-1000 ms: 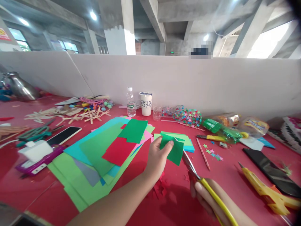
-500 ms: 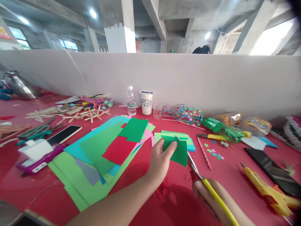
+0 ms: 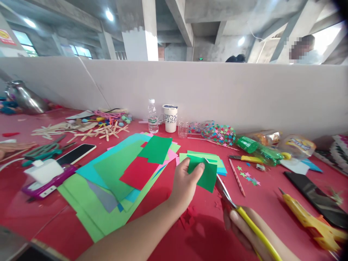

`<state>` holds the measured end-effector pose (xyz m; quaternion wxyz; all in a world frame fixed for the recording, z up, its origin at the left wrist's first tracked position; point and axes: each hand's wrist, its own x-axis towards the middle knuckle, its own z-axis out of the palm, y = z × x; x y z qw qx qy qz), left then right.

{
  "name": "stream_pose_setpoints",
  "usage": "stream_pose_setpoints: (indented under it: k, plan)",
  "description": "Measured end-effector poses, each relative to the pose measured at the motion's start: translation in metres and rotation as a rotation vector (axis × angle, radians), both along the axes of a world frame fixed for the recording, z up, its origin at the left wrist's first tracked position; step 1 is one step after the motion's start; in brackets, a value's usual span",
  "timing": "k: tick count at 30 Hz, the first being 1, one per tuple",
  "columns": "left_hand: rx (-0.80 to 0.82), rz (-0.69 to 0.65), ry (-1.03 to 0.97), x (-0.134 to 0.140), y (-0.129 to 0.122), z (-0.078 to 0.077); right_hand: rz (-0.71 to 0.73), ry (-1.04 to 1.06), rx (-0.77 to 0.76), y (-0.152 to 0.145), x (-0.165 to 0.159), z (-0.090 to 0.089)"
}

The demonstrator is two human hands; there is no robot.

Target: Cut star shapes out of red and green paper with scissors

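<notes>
Currently, left hand pinches dark-green rectangular paper between thumb and fingers, above the red table. Right hand is closed around yellow-handled metal scissors, blades at paper's right edge.

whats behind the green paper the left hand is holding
Past the upper and right edges of the green paper, light green and blue sheets show on the red table. The paper covers the rest of them and part of the scissors.

One head-worn view, facing forward and down across a red table. Left hand and right hand near, low in frame; pale wall farther off, ceiling along the top.
</notes>
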<state>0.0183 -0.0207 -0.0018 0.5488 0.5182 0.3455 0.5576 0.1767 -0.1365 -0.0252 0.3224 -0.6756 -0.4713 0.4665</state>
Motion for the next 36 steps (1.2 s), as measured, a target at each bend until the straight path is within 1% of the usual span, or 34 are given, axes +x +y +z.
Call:
stream_pose_setpoints:
  k: [4,8,12,15,18,20,22,24,27,33,36]
  plan:
    - [-0.025,0.011,0.009,-0.001,0.0,-0.001,0.026,-0.018,0.042,-0.002,-0.001,0.0]
    - [-0.011,0.02,0.024,-0.001,0.0,-0.002,0.02,0.034,0.038,0.001,-0.002,0.007]
    - [-0.01,0.048,0.042,0.0,-0.001,-0.002,0.039,0.054,0.088,0.005,-0.004,0.015]
    - [-0.018,0.08,0.054,0.002,-0.003,-0.004,0.035,0.062,0.083,0.005,-0.005,0.017]
    - [-0.053,0.103,0.035,0.005,-0.004,-0.007,0.015,0.054,0.06,0.004,-0.006,0.014]
    - [-0.072,0.104,0.021,0.006,-0.005,-0.009,-0.02,0.011,0.098,0.003,-0.008,0.009]
    - [-0.08,0.099,0.018,0.006,-0.006,-0.01,-0.027,-0.044,0.121,0.003,-0.01,0.004]
    - [-0.089,0.101,0.023,0.007,-0.006,-0.012,0.009,-0.061,0.087,0.004,-0.011,0.0]
    - [-0.103,0.118,0.027,0.007,-0.006,-0.016,0.055,-0.025,0.021,0.004,-0.011,-0.004]
    - [-0.124,0.146,0.017,0.008,-0.006,-0.02,0.111,0.023,0.01,0.007,-0.013,-0.003]
    - [-0.12,0.121,0.036,0.009,-0.007,-0.019,0.125,0.008,0.005,0.008,-0.014,-0.001]
